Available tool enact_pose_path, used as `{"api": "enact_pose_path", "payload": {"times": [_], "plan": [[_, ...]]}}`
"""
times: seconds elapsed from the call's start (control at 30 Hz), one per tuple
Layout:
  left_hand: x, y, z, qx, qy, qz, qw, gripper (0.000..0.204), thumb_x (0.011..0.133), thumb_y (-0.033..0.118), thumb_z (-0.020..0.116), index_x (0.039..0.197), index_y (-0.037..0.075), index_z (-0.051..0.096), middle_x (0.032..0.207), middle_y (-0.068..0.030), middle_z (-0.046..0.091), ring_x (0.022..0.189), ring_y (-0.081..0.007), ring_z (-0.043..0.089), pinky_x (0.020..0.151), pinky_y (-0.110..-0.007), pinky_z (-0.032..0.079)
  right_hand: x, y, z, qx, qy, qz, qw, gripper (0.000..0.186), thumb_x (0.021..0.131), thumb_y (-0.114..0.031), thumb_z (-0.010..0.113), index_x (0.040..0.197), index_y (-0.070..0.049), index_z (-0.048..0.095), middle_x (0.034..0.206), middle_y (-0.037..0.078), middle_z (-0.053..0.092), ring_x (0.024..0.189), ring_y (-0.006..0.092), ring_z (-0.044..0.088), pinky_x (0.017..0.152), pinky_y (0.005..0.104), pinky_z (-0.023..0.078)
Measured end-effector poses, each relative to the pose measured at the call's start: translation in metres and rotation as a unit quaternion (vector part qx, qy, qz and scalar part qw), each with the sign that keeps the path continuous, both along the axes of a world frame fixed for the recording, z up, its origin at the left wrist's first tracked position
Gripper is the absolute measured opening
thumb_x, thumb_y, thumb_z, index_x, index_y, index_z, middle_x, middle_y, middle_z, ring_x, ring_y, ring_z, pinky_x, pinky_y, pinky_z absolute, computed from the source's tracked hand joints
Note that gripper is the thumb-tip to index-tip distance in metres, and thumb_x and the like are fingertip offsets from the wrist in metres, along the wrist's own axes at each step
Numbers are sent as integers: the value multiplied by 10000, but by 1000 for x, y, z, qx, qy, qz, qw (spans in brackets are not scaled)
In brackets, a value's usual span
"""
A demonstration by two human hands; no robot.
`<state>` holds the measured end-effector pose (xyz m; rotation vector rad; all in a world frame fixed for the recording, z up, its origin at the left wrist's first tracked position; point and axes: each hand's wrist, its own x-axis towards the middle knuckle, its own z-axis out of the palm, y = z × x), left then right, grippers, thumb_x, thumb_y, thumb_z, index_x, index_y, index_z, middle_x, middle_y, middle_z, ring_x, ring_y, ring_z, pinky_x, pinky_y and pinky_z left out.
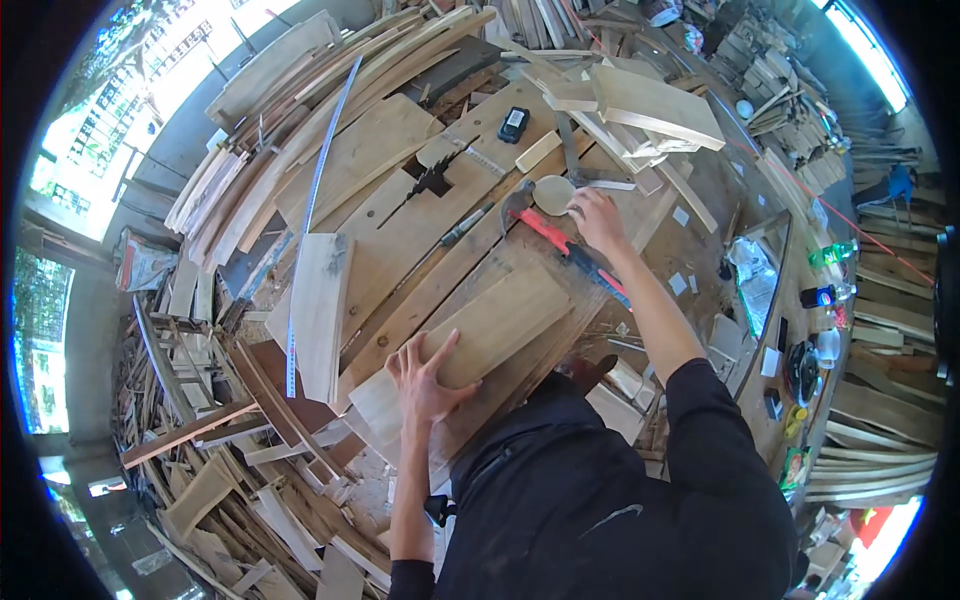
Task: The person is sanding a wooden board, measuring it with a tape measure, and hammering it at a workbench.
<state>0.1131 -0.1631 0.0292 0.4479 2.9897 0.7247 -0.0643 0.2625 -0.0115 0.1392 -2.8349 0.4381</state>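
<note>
My left hand (425,380) lies with its fingers spread on a light wooden board (500,325), which sits slantwise on the workbench close to my body. Farther off, my right hand (597,217) has its fingers drawn together at the right edge of a round, pale, shallow dish or disc (553,195). Whatever is between those fingertips is too small to make out. A claw hammer (545,230) with a red and black handle rests just left of and below the right hand, its head beside the round piece.
A chisel-like tool (465,225) lies across the bench, near a small black device (513,123). A long blue-and-white measuring strip (325,150) runs along the left. Boards are stacked at the back right (660,105). Bottles (830,254) stand on the right, and scrap wood (250,520) fills the lower left.
</note>
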Motion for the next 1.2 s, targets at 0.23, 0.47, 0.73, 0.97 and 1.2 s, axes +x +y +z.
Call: {"api": "enact_pose_path", "payload": {"times": [0.23, 0.47, 0.73, 0.97, 1.2], "plan": [[-21, 1, -9, 7, 18, -13, 1000, 995, 551, 526, 941, 1486, 411, 619, 1506, -157, 507, 1426, -337, 421, 1201, -531, 242, 18, -25, 27, -110, 194, -42, 974, 75, 987, -143, 673, 1010, -72, 665, 1084, 105, 714, 1037, 359, 671, 912, 462, 525], [-47, 15, 8, 84, 79, -54, 992, 1129, 692, 595, 890, 1647, 236, 407, 1701, -199, 304, 1586, -324, 274, 1255, -579, 172, 132, -140, 51, -59, 16, 178, 982, 247, 968, -288, 713, 1160, -134, 697, 1417, 98, 631, 1340, 330, 556, 1119, 477, 398], [-34, 76, -13, 52, 95, -178, 978, 752, 1008, 315, 624, 1628, 0, 337, 1717, -223, 261, 1591, -357, 276, 1295, -499, 237, 162, -144, 21, -174, 52, 103, 978, 309, 1010, -208, 668, 1294, -88, 662, 1449, 147, 599, 1342, 329, 569, 1111, 455, 416], [-34, 92, -13, 8, 95, -126, 987, 752, 1050, 407, 554, 1603, -55, 340, 1676, -227, 357, 1584, -337, 304, 1299, -487, 228, 148, -124, 14, -203, 97, 25, 974, 349, 1035, -187, 629, 1368, -82, 616, 1435, 168, 596, 1339, 373, 550, 1142, 469, 404], [20, 3, 3, -23, 19, -46, 998, 714, 1007, 258, 649, 1609, -9, 373, 1696, -187, 348, 1583, -311, 320, 1294, -493, 247, 131, -105, 20, -223, 123, 0, 967, 301, 1033, -185, 643, 1303, -55, 656, 1388, 175, 611, 1302, 379, 568, 1131, 472, 417]]}}
